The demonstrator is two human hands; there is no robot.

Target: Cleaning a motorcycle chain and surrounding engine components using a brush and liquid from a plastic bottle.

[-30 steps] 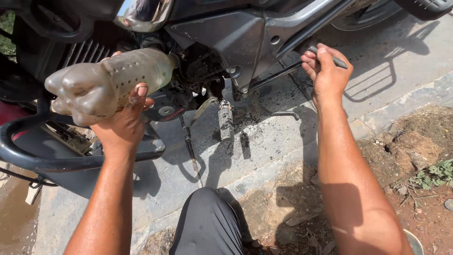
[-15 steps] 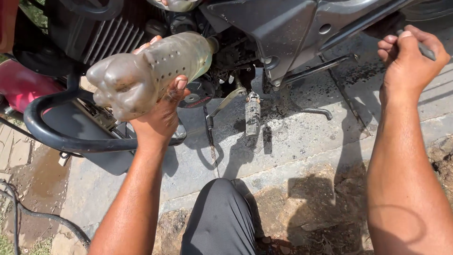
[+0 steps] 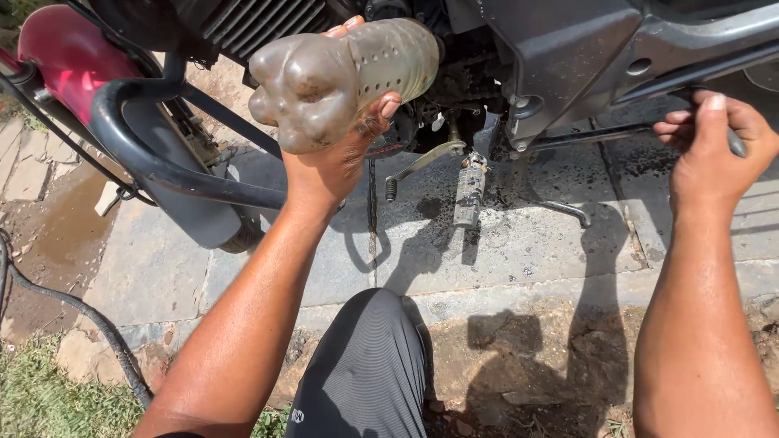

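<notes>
My left hand [image 3: 337, 154] grips a dirty, brownish clear plastic bottle [image 3: 341, 77], held on its side with its base toward me and its neck pointing at the motorcycle engine [image 3: 438, 97]. My right hand [image 3: 714, 150] is closed around a thin dark metal rod [image 3: 600, 134] that runs left under the motorcycle's grey side panel [image 3: 584, 57]. A footpeg [image 3: 469, 191] and a gear lever [image 3: 418, 166] hang below the engine, between my two hands.
A black crash guard bar [image 3: 154, 162] and the red tank [image 3: 69, 57] are at the left. My knee in dark trousers [image 3: 365, 365] is at the bottom centre. A black hose [image 3: 89, 324] lies on wet paving at the left; oily stains mark the slabs [image 3: 527, 235].
The view has shifted, so the motorcycle and both hands appear closer and further right. The bottle stays in my left hand and the rod in my right.
</notes>
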